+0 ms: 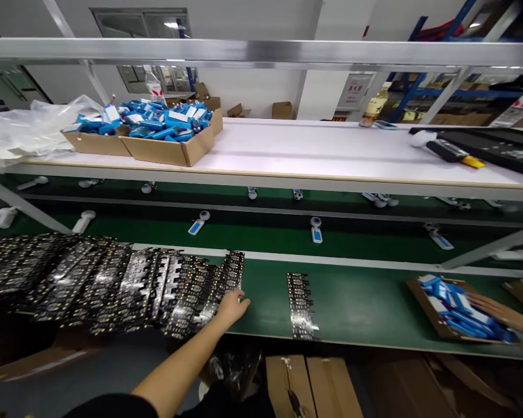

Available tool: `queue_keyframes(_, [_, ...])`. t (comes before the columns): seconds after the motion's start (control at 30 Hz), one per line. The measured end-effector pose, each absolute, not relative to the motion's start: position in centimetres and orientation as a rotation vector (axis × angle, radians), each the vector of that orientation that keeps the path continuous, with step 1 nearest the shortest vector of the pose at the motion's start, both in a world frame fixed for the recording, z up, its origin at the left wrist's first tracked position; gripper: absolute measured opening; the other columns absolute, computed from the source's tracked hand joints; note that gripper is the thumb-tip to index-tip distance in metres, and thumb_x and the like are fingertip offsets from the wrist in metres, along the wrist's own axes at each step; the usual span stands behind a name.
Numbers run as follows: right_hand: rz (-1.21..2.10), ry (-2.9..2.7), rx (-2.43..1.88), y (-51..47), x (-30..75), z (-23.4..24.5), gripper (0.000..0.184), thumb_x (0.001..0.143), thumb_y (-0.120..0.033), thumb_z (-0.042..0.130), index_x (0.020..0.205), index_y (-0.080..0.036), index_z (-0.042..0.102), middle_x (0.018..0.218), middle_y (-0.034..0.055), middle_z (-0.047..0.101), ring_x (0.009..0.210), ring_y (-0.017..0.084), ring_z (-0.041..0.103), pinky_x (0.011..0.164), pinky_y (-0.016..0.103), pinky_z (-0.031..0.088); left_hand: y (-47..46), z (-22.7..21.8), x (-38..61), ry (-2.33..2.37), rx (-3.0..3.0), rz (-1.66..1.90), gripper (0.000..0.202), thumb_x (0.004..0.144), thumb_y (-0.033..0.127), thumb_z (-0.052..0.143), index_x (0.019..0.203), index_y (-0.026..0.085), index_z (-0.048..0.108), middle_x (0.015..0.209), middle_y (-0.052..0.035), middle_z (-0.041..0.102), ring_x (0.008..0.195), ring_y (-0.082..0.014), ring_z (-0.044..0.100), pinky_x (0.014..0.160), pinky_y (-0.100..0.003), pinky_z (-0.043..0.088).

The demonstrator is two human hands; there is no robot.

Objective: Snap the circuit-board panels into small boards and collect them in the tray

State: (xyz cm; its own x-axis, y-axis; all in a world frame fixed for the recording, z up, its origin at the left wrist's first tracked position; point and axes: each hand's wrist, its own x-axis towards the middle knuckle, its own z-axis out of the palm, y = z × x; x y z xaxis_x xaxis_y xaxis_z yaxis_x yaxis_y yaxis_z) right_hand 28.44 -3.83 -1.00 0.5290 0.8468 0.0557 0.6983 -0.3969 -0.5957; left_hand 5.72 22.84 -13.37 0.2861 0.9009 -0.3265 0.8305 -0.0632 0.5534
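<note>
My left hand [232, 309] reaches over the green bench, its fingers closed at the edge of a black circuit board panel [230, 270] at the right end of the row. Several more stacks of circuit board panels [135, 278] overlap to its left. A separate circuit board panel [300, 305] lies on the bench to its right. At the bottom edge, only a sliver of my right hand [305, 413] shows, around a slim dark tool [293, 399] whose kind I cannot make out.
A co-worker's hand [490, 306] rests by a box of blue-wrapped parts [427, 299]. Small white fans [316, 229] lie on the green belt behind. Cardboard trays [157, 150] of blue parts stand on the shelf [287, 145] above. Cartons [314, 383] sit below the bench.
</note>
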Motion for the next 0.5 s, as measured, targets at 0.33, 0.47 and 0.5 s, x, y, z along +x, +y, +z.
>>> queue_keyframes(0.33, [-0.073,-1.038,-2.173,-1.0,50.7,11.8,0.042,0.087,-0.051,0.010,0.115,-0.079,0.025,0.117,-0.0163,0.069,0.124,0.034,0.048,0.073,0.049,0.043,17.4,-18.1,25.9,1.592,1.895,-0.123,0.086,0.057,0.056,0.077,0.126,0.018,0.044,0.132,-0.0169,0.046,0.124,-0.0350,0.046,0.094,-0.044,0.044])
queue_keyframes(0.47, [-0.069,-1.012,-2.224,-1.7,50.4,11.5,0.043,0.078,-0.056,0.030,0.117,-0.075,0.028,0.124,-0.0159,0.065,0.117,0.039,0.051,0.062,0.043,0.042,19.2,-18.7,25.9,1.588,1.922,-0.215,0.095,0.036,0.036,0.090,0.119,0.023,0.046,0.129,-0.0121,0.045,0.123,-0.0322,0.046,0.091,-0.040,0.047])
queue_keyframes(0.5, [-0.061,-1.007,-2.237,-2.1,49.7,11.1,0.044,0.076,-0.056,0.034,0.116,-0.074,0.032,0.124,-0.0156,0.065,0.116,0.040,0.052,0.060,0.041,0.041,19.8,-18.8,25.3,1.579,1.934,-0.238,0.094,0.033,0.031,0.091,0.116,0.024,0.047,0.128,-0.0109,0.046,0.122,-0.0314,0.046,0.091,-0.038,0.047])
